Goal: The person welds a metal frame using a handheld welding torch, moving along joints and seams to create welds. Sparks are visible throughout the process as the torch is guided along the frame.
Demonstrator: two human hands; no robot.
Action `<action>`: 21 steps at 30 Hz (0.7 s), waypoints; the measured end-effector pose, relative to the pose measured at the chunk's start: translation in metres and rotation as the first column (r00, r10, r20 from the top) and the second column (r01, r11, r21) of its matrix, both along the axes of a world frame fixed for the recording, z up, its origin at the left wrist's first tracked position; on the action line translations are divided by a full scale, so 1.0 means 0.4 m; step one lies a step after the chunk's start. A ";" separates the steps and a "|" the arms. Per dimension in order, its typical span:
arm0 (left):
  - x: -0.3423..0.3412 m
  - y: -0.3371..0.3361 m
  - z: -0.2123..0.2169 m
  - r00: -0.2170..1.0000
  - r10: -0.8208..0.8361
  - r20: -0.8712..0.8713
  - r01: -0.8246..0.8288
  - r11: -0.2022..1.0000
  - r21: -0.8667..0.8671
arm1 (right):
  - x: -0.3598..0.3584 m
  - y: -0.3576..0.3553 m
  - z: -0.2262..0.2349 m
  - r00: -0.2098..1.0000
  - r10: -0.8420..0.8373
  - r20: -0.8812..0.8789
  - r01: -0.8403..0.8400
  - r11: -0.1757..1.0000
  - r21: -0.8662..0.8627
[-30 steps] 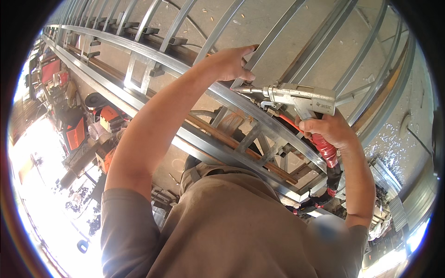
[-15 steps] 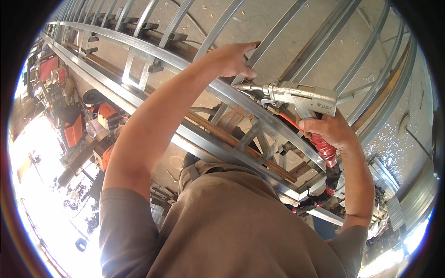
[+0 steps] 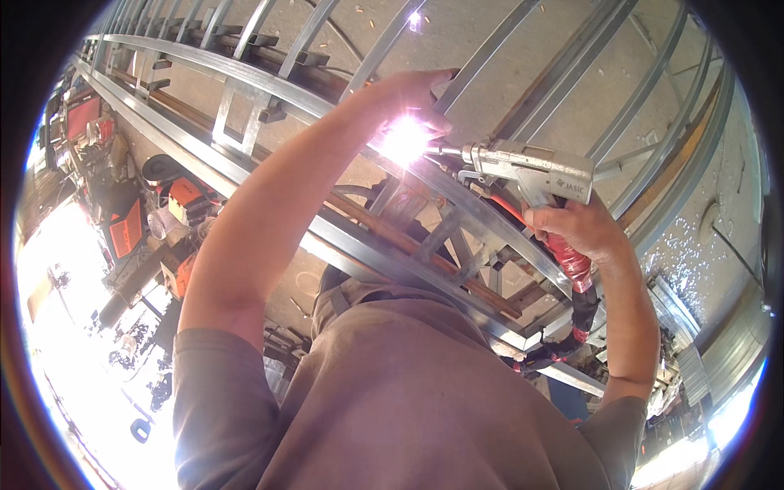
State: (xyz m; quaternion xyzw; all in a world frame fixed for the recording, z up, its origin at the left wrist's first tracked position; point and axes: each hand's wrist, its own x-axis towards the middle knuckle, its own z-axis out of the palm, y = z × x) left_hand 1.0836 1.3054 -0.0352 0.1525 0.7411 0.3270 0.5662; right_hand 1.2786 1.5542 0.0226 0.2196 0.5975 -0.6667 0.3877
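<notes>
My right hand (image 3: 581, 229) grips a welding gun (image 3: 535, 170) by its handle, which is wrapped in red tape. The gun's nozzle points left, and a brilliant white-violet glare (image 3: 405, 142) burns at its tip on the long metal rail (image 3: 474, 204). Right beside the glare, my left hand (image 3: 415, 94) holds the lower end of a slanting square metal bar (image 3: 483, 55) where it meets the rail. Its index finger reaches over the bar's far side. Glare hides the joint and part of the left thumb.
More parallel metal bars (image 3: 384, 53) run off the rail. A black and red taped cable (image 3: 581, 314) trails down from the gun. Orange-fronted machines (image 3: 189, 200) and clutter stand at left. Metal sheets (image 3: 702, 376) lie at lower right.
A bright arc has lit at the gun's tip, with a small reflection on a bar farther up. Both hands stay in nearly the same place.
</notes>
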 end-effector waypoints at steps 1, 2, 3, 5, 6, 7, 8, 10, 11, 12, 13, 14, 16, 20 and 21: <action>0.002 0.001 0.008 1.000 0.015 0.010 -0.015 1.000 0.002 | 0.001 -0.001 0.001 1.000 -0.021 -0.004 0.021 1.000 -0.004; 0.003 0.001 0.014 1.000 0.019 0.019 -0.020 1.000 0.009 | 0.002 -0.001 0.002 1.000 -0.027 0.001 0.027 1.000 -0.002; 0.005 0.000 0.018 0.998 0.039 0.040 -0.040 0.999 0.021 | 0.003 -0.001 0.004 0.999 -0.032 0.007 0.032 0.999 0.000; 0.005 -0.003 0.022 0.996 0.055 0.076 -0.060 0.997 0.054 | 0.002 -0.001 0.006 1.000 -0.024 0.017 0.024 1.000 0.001; 0.005 -0.002 0.022 0.999 0.034 0.039 -0.036 0.998 0.051 | 0.003 -0.001 0.007 0.999 -0.019 0.029 0.019 1.000 0.013; 0.005 -0.003 0.020 1.000 0.013 0.003 -0.013 0.999 0.047 | 0.003 -0.001 0.007 0.999 -0.024 0.024 0.024 1.000 -0.003; 0.004 -0.003 0.017 0.999 -0.008 -0.033 0.010 0.999 0.043 | 0.003 -0.001 0.008 0.999 -0.027 0.025 0.027 1.000 -0.006; 0.001 -0.006 0.011 1.000 0.000 0.001 0.000 0.998 0.068 | 0.005 0.001 0.008 0.999 -0.032 0.026 0.032 0.999 -0.007; -0.001 -0.008 0.007 1.000 0.003 0.018 -0.005 0.997 0.080 | 0.006 0.002 0.007 0.999 -0.033 0.026 0.033 0.999 -0.006; 0.000 -0.008 0.002 1.000 0.005 0.018 -0.007 0.998 0.066 | 0.007 0.003 0.006 0.999 -0.033 0.025 0.033 0.999 -0.004; 0.000 -0.008 -0.003 1.000 0.008 0.017 -0.009 0.999 0.051 | 0.008 0.004 0.005 0.999 -0.035 0.024 0.035 0.999 -0.006; 0.000 -0.009 -0.008 1.000 0.011 0.017 -0.011 0.999 0.037 | 0.009 0.005 0.004 0.999 -0.036 0.024 0.037 0.999 -0.007; -0.001 -0.010 -0.016 0.998 0.024 0.050 -0.027 0.998 0.050 | 0.011 0.006 0.001 0.999 -0.031 0.024 0.031 1.000 -0.001; 0.000 -0.006 -0.026 1.000 0.007 0.019 -0.007 1.000 0.029 | 0.016 0.009 0.002 0.999 -0.039 0.024 0.039 0.999 0.010; -0.001 -0.006 -0.025 1.000 0.002 0.011 -0.002 1.000 0.019 | 0.018 0.009 0.003 0.999 -0.042 0.032 0.041 0.999 0.019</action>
